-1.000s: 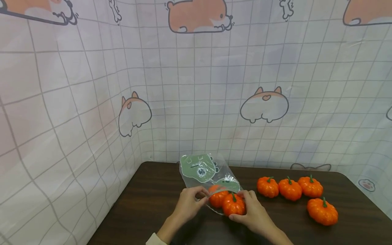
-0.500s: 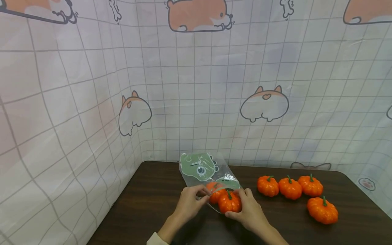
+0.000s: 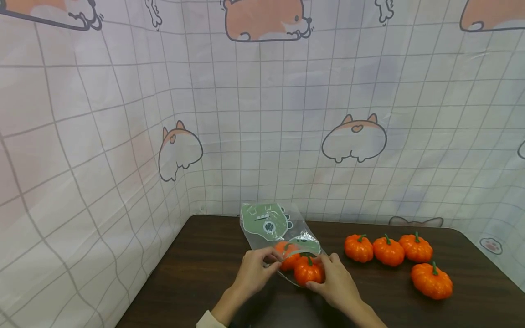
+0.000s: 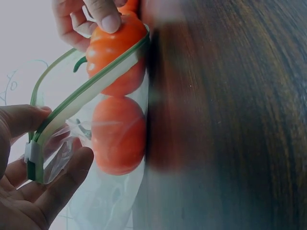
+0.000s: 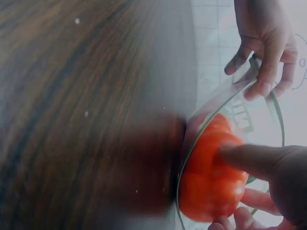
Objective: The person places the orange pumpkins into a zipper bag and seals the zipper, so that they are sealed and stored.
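A clear plastic zip bag with green cartoon prints lies on the table, its mouth toward me. My left hand pinches the left corner of the mouth, by the white slider on the green zip edge. One small orange pumpkin is inside the bag. Behind it, a second pumpkin with a green stem sits in the open mouth, the zip edge crossing over it in the left wrist view. My right hand grips this second pumpkin from the right, thumb on its near side.
To the right, three orange pumpkins stand in a row on the dark wooden table. Another pumpkin sits nearer, at the far right. A white gridded cloth with dog prints hangs behind and at the left.
My right hand has moved the second pumpkin slightly left, further into the bag's mouth. The pumpkin inside has shifted a little deeper. My left hand keeps its hold on the bag.
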Demonstrator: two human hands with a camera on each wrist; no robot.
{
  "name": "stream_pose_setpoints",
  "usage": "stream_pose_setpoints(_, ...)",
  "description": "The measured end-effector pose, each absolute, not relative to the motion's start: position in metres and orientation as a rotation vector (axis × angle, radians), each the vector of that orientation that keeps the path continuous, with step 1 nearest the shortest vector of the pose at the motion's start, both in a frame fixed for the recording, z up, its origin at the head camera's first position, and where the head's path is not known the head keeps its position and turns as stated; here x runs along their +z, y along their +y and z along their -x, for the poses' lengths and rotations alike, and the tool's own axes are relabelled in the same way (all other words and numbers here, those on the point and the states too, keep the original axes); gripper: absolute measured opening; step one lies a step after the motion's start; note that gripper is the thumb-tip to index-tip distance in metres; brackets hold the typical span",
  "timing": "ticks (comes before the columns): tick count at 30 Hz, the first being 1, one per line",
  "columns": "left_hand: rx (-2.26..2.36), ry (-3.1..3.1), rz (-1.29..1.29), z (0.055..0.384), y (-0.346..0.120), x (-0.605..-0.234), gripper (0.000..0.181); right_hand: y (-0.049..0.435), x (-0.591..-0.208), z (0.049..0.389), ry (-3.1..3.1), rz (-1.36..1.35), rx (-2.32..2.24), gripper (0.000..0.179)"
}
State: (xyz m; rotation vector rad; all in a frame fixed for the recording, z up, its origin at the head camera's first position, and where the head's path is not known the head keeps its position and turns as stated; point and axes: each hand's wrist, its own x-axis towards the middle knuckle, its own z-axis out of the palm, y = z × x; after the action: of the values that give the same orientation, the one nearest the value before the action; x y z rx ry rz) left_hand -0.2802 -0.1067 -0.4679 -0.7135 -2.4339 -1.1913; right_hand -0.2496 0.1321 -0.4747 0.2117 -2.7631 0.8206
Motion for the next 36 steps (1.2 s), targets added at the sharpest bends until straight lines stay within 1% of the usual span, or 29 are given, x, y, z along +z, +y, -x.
stream_pose_setpoints(10, -1.201, -2.436, 0.715, 0.2795, -0.1064, -0.4694, 0.008, 0.1358, -0.4725, 0.2504, -2.784, -0.182, 0.921, 0.034)
stream_pose_setpoints(16, -1.213, -2.429, 0.728, 0.2788, -0.1059, -0.4673, 0.006, 0.1368, -0.4706, 0.251, -2.78, -0.214, 0.922, 0.029)
stream_pose_setpoints(23, -1.196, -2.425, 0.728, 0.2787, -0.1059, -0.4677, 0.008, 0.1373, -0.4681, 0.25, -2.784, -0.251, 0.946, 0.025)
stream_pose_setpoints(29, -1.195, -2.444, 0.716, 0.2782, -0.1061, -0.4677, 0.012, 0.1367, -0.4675, 0.2489, -2.821, -0.266, 0.959, 0.033)
stream_pose_setpoints(36, -1.193, -2.437, 0.712, 0.2786, -0.1053, -0.4691, 0.012, 0.1383, -0.4694, 0.2468, -2.884, -0.328, 1.03, 0.059)
